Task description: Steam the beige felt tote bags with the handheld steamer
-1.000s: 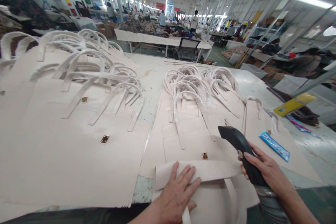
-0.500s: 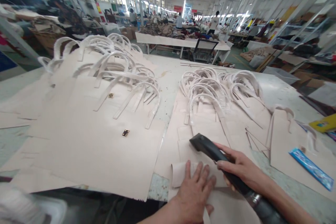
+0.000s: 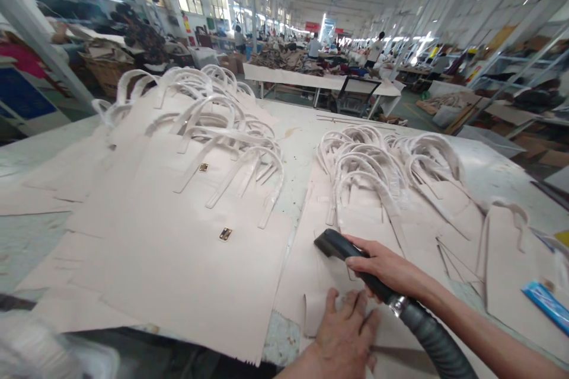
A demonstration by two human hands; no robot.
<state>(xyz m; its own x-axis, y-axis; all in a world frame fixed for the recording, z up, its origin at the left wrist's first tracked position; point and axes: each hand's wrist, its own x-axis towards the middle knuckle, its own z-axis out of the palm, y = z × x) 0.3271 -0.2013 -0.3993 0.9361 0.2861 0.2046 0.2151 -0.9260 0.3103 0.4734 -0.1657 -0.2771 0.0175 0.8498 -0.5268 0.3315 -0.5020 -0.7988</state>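
Observation:
My right hand [image 3: 377,269] grips a black handheld thread trimmer [image 3: 355,251], shaped like a hair clipper, with a ribbed black hose [image 3: 435,331] running from its back end. Its head hovers over or touches the beige bag panels [image 3: 306,272] on the right stack; I cannot tell which. My left hand [image 3: 344,331] lies with fingers spread on a folded-over beige panel edge [image 3: 313,311], pressing it down. Looped strap handles [image 3: 364,160] fan out beyond the trimmer at the top of that stack.
A larger stack of beige bag panels [image 3: 178,249] with looped handles and small metal plates [image 3: 226,234] covers the left of the table [image 3: 297,142]. A blue packet [image 3: 546,305] lies at the right. Beyond stand a mesh chair [image 3: 355,95] and another worktable; people are farther back.
The trimmer has shifted slightly left across the panels in my right hand. My left hand stays on the folded panel. The view has tilted up and turned a little left.

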